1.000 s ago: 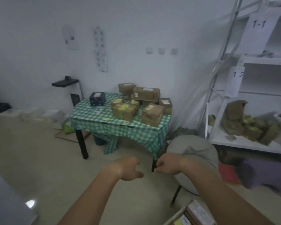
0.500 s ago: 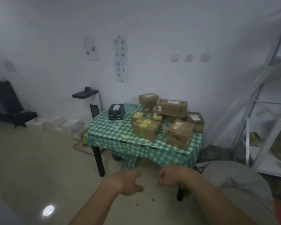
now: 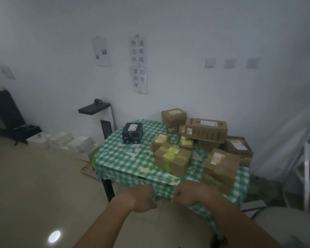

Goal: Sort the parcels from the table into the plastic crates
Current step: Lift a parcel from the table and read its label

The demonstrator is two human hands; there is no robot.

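Two hands, left hand (image 3: 140,199) and right hand (image 3: 188,194), fingers curled and empty, now nearer the tabletop (image 3: 125,158) (parcels (image 3: 172,158) at 1 o'clock, untouched).

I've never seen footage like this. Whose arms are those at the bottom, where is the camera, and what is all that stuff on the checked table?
There is no machine here. A person wears a wide-angle camera on the head, looking forward and down, so the two bare arms at the bottom are their own. The left hand and the right hand have curled fingers and hold nothing; they are in front of the near edge of the table, which is covered in a green-and-white checked cloth. On it lies a pile of brown cardboard parcels, some with yellow tape, and apart from them to the left one dark box. Paper notices hang on the wall behind. No plastic crates are in view.
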